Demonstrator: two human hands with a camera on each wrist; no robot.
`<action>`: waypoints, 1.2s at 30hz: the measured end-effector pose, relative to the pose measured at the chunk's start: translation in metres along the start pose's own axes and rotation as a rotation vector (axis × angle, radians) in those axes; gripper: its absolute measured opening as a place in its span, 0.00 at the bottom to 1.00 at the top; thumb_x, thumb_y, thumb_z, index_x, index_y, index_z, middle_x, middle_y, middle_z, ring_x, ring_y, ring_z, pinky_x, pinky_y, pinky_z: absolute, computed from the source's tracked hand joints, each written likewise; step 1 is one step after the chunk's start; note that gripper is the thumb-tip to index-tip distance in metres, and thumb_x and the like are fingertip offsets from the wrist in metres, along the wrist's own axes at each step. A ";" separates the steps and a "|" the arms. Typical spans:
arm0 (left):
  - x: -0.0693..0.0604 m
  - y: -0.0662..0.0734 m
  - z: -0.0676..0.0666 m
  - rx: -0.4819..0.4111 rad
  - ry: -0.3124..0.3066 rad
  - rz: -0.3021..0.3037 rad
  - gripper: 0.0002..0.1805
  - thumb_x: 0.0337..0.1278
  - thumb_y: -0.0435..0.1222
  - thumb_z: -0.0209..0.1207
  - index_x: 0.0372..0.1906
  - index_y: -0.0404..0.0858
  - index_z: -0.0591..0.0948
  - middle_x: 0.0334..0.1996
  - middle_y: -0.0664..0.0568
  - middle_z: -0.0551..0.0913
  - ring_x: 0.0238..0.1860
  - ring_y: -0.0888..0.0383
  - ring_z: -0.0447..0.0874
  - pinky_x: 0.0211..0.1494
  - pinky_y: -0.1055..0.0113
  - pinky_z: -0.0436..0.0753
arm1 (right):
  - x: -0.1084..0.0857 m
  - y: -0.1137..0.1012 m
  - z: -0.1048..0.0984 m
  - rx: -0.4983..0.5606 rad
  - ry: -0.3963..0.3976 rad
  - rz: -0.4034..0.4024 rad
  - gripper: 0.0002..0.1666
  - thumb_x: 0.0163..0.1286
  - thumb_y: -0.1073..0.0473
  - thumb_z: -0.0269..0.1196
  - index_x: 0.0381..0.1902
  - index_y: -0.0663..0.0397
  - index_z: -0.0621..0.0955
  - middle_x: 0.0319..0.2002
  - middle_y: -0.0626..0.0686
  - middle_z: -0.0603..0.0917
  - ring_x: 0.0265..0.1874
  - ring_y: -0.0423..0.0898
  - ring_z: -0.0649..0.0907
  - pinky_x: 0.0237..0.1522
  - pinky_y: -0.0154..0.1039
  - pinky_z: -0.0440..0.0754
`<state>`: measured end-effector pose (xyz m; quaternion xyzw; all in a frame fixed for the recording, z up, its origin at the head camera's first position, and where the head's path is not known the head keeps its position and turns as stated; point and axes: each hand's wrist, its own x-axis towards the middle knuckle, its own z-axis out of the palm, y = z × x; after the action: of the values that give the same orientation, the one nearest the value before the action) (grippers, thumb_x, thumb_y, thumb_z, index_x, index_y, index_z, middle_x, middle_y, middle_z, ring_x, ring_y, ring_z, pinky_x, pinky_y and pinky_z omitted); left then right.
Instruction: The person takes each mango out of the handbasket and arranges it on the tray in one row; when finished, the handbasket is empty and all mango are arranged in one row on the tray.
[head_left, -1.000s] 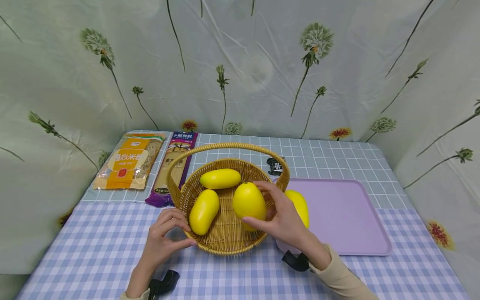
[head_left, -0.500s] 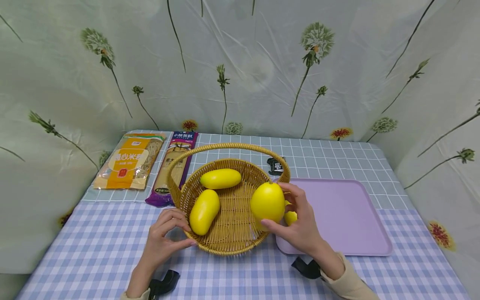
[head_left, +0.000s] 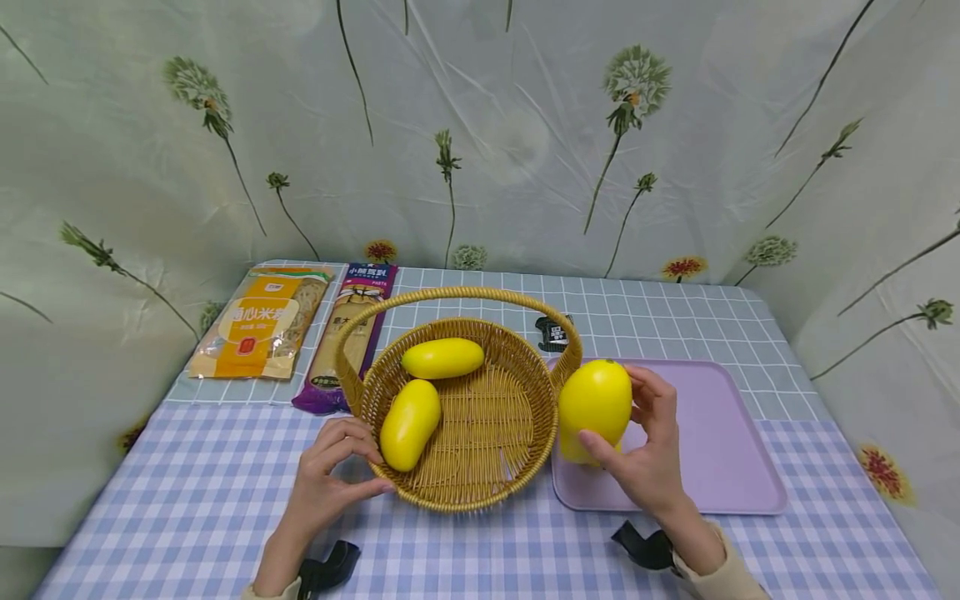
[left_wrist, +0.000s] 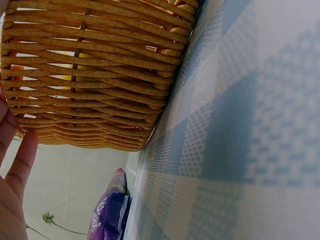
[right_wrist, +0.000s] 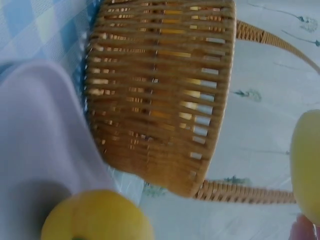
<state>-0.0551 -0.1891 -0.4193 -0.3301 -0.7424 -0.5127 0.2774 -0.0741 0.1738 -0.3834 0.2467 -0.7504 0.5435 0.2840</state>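
A yellow mango [head_left: 596,404] is pinched between the thumb and fingers of my right hand [head_left: 652,454], raised over the left part of the lilac tray [head_left: 720,442]. Beneath it a second mango [right_wrist: 97,220] lies on the tray, seen in the right wrist view and mostly hidden in the head view. Two more mangoes lie in the wicker basket [head_left: 487,500]: one at the back [head_left: 442,358], one at the left [head_left: 410,425]. My left hand [head_left: 330,467] holds the basket's front left rim, thumb and fingers spread apart along it.
An orange-labelled food packet [head_left: 258,325] and a purple pasta packet [head_left: 348,342] lie at the back left. A small black label-like item [head_left: 552,333] sits behind the basket. The tall basket handle [head_left: 457,293] arches over it. A patterned curtain [head_left: 517,167] closes off the back.
My right hand has carried the mango rightward, out from above the basket and over the tray. The left hand and the basket have stayed in place.
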 end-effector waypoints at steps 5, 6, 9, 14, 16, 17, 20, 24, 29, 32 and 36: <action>0.000 0.000 0.000 0.001 0.002 0.005 0.18 0.41 0.46 0.72 0.25 0.37 0.80 0.30 0.47 0.78 0.40 0.49 0.73 0.57 0.67 0.68 | -0.002 0.003 -0.011 -0.041 0.058 0.049 0.46 0.43 0.71 0.67 0.62 0.72 0.61 0.56 0.49 0.72 0.45 0.45 0.75 0.41 0.28 0.75; 0.001 0.000 0.000 0.002 0.003 0.007 0.18 0.41 0.46 0.72 0.25 0.37 0.80 0.30 0.47 0.78 0.40 0.49 0.73 0.57 0.67 0.68 | -0.002 0.004 -0.013 -0.045 0.069 0.061 0.46 0.43 0.73 0.66 0.62 0.71 0.60 0.55 0.49 0.72 0.45 0.45 0.74 0.42 0.28 0.75; 0.001 0.000 0.000 0.002 0.004 0.009 0.18 0.41 0.46 0.72 0.25 0.37 0.79 0.31 0.48 0.78 0.39 0.49 0.73 0.57 0.67 0.68 | -0.004 0.006 -0.020 -0.049 0.102 0.100 0.46 0.44 0.76 0.64 0.63 0.70 0.60 0.55 0.49 0.72 0.44 0.45 0.74 0.43 0.26 0.76; 0.001 0.001 0.000 0.000 0.002 0.004 0.18 0.41 0.46 0.72 0.25 0.37 0.80 0.30 0.46 0.78 0.39 0.48 0.72 0.56 0.67 0.68 | -0.007 0.011 -0.031 -0.064 0.146 0.188 0.45 0.47 0.78 0.64 0.64 0.67 0.61 0.54 0.49 0.71 0.44 0.44 0.75 0.43 0.25 0.77; 0.000 0.001 0.000 0.000 0.002 0.000 0.18 0.41 0.46 0.72 0.25 0.37 0.80 0.29 0.45 0.78 0.39 0.48 0.72 0.56 0.67 0.68 | -0.008 0.014 -0.035 -0.083 0.158 0.225 0.44 0.48 0.78 0.64 0.65 0.65 0.61 0.54 0.48 0.71 0.44 0.44 0.75 0.43 0.25 0.76; 0.000 0.001 0.000 0.001 0.001 -0.001 0.18 0.41 0.46 0.72 0.25 0.37 0.80 0.29 0.45 0.78 0.39 0.48 0.72 0.57 0.67 0.68 | -0.008 0.015 -0.037 -0.100 0.161 0.240 0.44 0.49 0.78 0.64 0.65 0.65 0.62 0.53 0.47 0.71 0.43 0.43 0.75 0.43 0.24 0.76; 0.000 0.001 0.000 0.002 0.000 -0.006 0.18 0.41 0.46 0.72 0.25 0.37 0.80 0.30 0.45 0.78 0.40 0.48 0.72 0.57 0.67 0.68 | -0.011 0.023 -0.043 -0.166 0.174 0.290 0.44 0.49 0.77 0.65 0.65 0.64 0.63 0.51 0.43 0.71 0.40 0.42 0.74 0.39 0.22 0.75; 0.000 0.000 0.000 0.001 0.001 -0.007 0.18 0.40 0.46 0.72 0.25 0.37 0.80 0.30 0.45 0.78 0.40 0.49 0.73 0.57 0.67 0.68 | -0.014 0.034 -0.050 -0.260 0.178 0.383 0.43 0.49 0.74 0.68 0.64 0.61 0.66 0.47 0.40 0.70 0.37 0.41 0.71 0.32 0.22 0.71; 0.000 0.001 0.001 0.002 0.002 -0.003 0.18 0.40 0.46 0.72 0.25 0.36 0.80 0.29 0.45 0.78 0.40 0.50 0.73 0.57 0.67 0.68 | -0.017 0.046 -0.057 -0.318 0.157 0.464 0.41 0.53 0.68 0.70 0.65 0.52 0.68 0.45 0.42 0.71 0.37 0.41 0.71 0.29 0.24 0.70; 0.000 0.001 0.001 0.002 0.002 -0.003 0.18 0.40 0.46 0.72 0.25 0.36 0.79 0.29 0.45 0.78 0.41 0.51 0.73 0.57 0.67 0.68 | -0.019 0.054 -0.060 -0.348 0.143 0.467 0.39 0.55 0.64 0.71 0.65 0.50 0.69 0.46 0.49 0.73 0.37 0.42 0.70 0.29 0.25 0.69; 0.000 0.001 0.000 0.004 0.002 -0.004 0.18 0.41 0.46 0.72 0.25 0.36 0.80 0.29 0.44 0.78 0.40 0.51 0.73 0.57 0.67 0.68 | -0.022 0.066 -0.063 -0.388 0.107 0.479 0.39 0.56 0.59 0.71 0.64 0.49 0.69 0.44 0.55 0.73 0.35 0.43 0.69 0.29 0.27 0.67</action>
<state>-0.0545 -0.1885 -0.4190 -0.3274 -0.7439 -0.5121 0.2777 -0.0928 0.2547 -0.4277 -0.0249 -0.8610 0.4537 0.2287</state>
